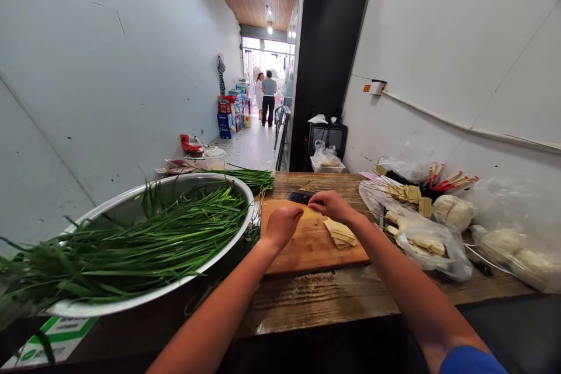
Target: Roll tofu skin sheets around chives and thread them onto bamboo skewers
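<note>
My left hand (284, 225) is closed above the wooden cutting board (289, 257), its fingertips turned inward and mostly hidden. Facing it, my right hand (332, 205) has thumb and fingers pinched together. Whatever the two hands hold is too small or hidden to make out. Just beyond them lies a dark-bladed knife (300, 196) at the board's far edge. A small stack of pale yellow tofu sheets (340, 232) rests on the board, below my right wrist.
A large metal basin (250, 198) heaped with long green chives (175, 239) stands at left. More chives (249, 177) lie behind the board. At right are skewered tofu pieces (405, 193), plastic bags (438, 245) and red-tipped sticks (451, 178). Two people (268, 96) stand far off by the doorway.
</note>
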The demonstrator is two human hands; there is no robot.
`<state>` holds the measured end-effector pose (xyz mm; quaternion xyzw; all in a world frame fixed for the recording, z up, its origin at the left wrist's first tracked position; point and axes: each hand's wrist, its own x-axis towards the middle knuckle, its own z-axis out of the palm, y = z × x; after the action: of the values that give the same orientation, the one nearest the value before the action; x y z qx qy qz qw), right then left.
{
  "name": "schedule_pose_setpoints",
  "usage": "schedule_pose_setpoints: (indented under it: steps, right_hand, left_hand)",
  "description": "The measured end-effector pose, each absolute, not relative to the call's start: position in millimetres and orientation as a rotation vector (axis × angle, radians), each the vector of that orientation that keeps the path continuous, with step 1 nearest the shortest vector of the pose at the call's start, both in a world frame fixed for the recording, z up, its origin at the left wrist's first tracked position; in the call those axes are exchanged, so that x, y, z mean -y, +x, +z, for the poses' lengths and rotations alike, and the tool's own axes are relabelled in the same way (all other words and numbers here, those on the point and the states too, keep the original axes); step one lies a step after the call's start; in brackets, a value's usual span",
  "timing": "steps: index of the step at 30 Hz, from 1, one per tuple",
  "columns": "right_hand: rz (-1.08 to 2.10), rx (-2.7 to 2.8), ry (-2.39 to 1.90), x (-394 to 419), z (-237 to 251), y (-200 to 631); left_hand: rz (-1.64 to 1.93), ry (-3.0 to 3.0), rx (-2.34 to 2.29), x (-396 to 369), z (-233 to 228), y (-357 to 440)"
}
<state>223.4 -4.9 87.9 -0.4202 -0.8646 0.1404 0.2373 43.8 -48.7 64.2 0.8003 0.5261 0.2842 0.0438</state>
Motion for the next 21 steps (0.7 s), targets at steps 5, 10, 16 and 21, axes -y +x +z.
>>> schedule_pose_setpoints:
  steps: [5,10,16,21]
  right_hand:
    - [-0.027,2.508,-0.979,55.6,21.1,227.9]
    - [-0.027,2.442,-1.006,102.0,-14.2,228.6]
    - [0.136,2.409,-0.941,113.3,11.7,220.3]
    - [0.23,2.348,-0.836,106.2,77.6,163.3]
  left_hand:
    - [0.311,2.737,-1.567,91.6,31.9,38.0]
    - [0.509,2.778,-1.445,163.4,12.1,5.7]
    - [0.893,2.743,-1.378,228.7,69.6,-82.6]
    - [0.695,2.633,-1.94,215.3,120.8,-163.1]
